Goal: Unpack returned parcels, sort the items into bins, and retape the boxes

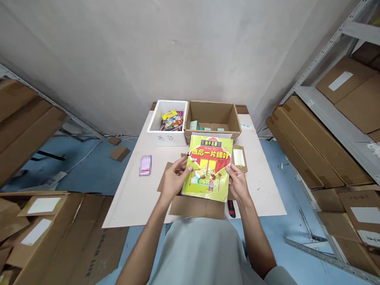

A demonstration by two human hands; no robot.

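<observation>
A yellow-green children's picture book (204,186) with a red title area faces me, held up between both hands. My left hand (175,176) grips its left edge, thumb on the cover. On the opposite edge, my right hand (238,183) pinches the book with the thumb in front. Beneath the book lies an opened cardboard box (196,208), its flaps spread out and its inside mostly hidden. A white label sits on the box's right flap (240,157). Close to my right wrist is a red and black box cutter (231,209).
On the white-covered table (124,198) stand a white foam bin (170,139) holding several books and a cardboard box (213,114) with small green-white items. A blurred purple card-like object (145,165) lies left. Shelves with cartons (323,146) flank the right; more cartons (59,237) stand left.
</observation>
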